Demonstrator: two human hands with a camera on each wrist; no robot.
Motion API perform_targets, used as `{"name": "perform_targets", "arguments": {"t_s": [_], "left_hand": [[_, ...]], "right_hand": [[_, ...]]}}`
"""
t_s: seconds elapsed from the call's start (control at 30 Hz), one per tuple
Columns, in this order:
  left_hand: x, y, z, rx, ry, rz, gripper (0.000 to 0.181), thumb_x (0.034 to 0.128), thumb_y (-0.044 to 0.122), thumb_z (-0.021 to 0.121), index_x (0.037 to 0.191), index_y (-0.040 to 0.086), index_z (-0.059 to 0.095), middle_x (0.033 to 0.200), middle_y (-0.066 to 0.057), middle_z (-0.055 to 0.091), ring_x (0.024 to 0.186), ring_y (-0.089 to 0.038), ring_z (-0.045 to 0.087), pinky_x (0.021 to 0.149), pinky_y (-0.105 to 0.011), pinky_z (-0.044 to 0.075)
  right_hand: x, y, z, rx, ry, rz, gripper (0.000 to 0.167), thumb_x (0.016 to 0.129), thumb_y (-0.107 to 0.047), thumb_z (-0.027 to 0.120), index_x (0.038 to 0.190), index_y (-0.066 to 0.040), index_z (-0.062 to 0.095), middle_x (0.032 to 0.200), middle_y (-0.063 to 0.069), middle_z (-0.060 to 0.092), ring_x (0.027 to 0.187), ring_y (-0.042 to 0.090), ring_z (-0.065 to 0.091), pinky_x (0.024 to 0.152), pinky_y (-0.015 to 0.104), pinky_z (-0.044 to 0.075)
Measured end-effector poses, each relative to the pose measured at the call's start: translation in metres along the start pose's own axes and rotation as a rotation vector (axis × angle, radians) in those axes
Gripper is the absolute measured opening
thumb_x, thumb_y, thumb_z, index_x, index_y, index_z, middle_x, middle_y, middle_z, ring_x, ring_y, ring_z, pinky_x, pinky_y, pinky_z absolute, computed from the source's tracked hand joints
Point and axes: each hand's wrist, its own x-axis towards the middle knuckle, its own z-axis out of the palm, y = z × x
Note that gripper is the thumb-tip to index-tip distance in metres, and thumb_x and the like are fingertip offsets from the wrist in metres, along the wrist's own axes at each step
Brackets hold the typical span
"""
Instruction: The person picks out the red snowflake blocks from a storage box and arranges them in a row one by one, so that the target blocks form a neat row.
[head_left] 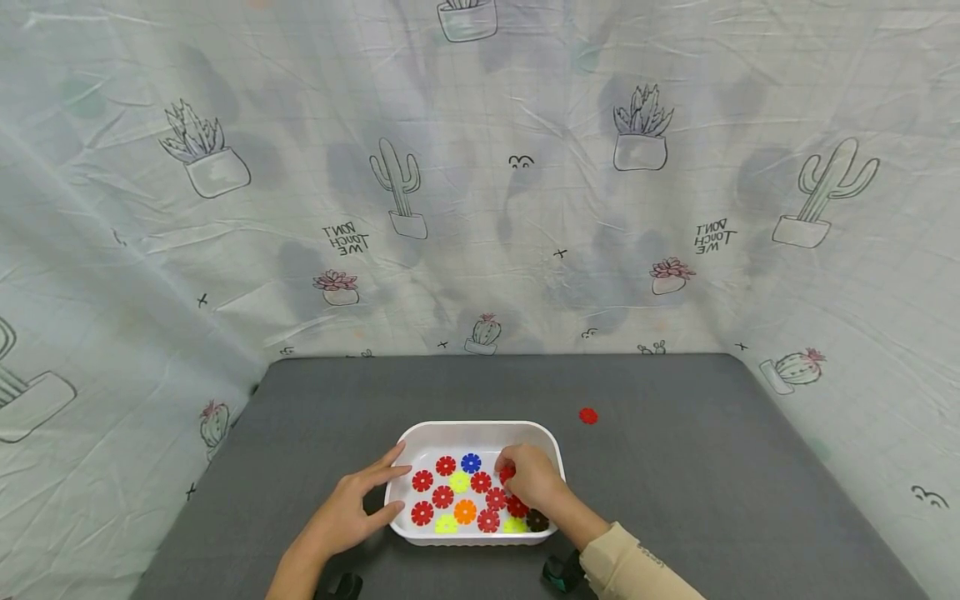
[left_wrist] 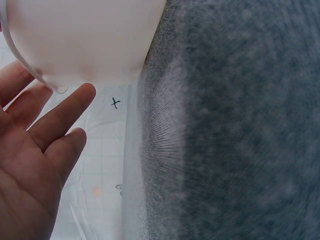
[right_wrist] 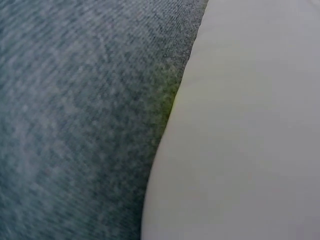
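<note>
A white plastic tray [head_left: 480,540] stands on the grey table, with several flower-shaped notched discs lying in it: red discs [head_left: 422,512], a blue disc [head_left: 471,462], an orange disc [head_left: 465,512], yellow discs [head_left: 459,482] and a dark disc [head_left: 537,521]. Inside the tray's right part, my right hand [head_left: 531,477] pinches a red disc [head_left: 507,473], partly covered by the fingers. My left hand [head_left: 348,508] rests on the tray's left rim, fingers fairly straight. In the left wrist view, some fingers [left_wrist: 65,112] lie outside the tray wall [left_wrist: 90,45]. The right wrist view shows only tray wall [right_wrist: 240,130] and table.
One loose red disc [head_left: 588,416] lies on the grey table [head_left: 660,467] beyond the tray's right end. Patterned white sheeting [head_left: 480,208] surrounds the table's back and sides. Dark wrist gear [head_left: 562,573] shows by the right sleeve.
</note>
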Motion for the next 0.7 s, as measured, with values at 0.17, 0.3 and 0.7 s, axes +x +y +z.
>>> {"name": "perform_targets", "arguments": {"t_s": [0.17, 0.3, 0.7], "left_hand": [[-0.0006, 0.0001, 0.0006, 0.0, 0.004, 0.0, 0.046, 0.083, 0.032, 0.068, 0.126, 0.017, 0.063, 0.149, 0.0, 0.041, 0.132, -0.027, 0.046, 0.099, -0.056, 0.042], [-0.001, -0.0002, 0.0016, 0.005, 0.01, 0.008, 0.046, 0.0828, 0.031, 0.068, 0.126, 0.017, 0.063, 0.148, 0.0, 0.042, 0.131, -0.026, 0.047, 0.099, -0.055, 0.043], [-0.0014, -0.0014, 0.0032, 0.006, 0.015, 0.012, 0.046, 0.0832, 0.032, 0.068, 0.126, 0.017, 0.063, 0.149, 0.001, 0.041, 0.132, -0.027, 0.046, 0.099, -0.056, 0.043]], "right_hand": [[0.0015, 0.0035, 0.0018, 0.032, 0.019, -0.018, 0.016, 0.075, -0.003, 0.076, 0.09, -0.008, 0.07, 0.087, 0.006, 0.068, 0.07, 0.015, 0.055, 0.063, 0.027, 0.057], [0.0009, 0.005, 0.0017, 0.065, 0.041, -0.036, 0.019, 0.076, -0.006, 0.076, 0.094, -0.007, 0.07, 0.089, 0.006, 0.069, 0.072, 0.015, 0.057, 0.067, 0.029, 0.057], [0.0023, 0.0064, 0.0001, 0.129, 0.096, -0.07, 0.024, 0.079, -0.009, 0.075, 0.102, -0.008, 0.07, 0.093, 0.004, 0.07, 0.078, 0.014, 0.058, 0.074, 0.029, 0.057]]}}
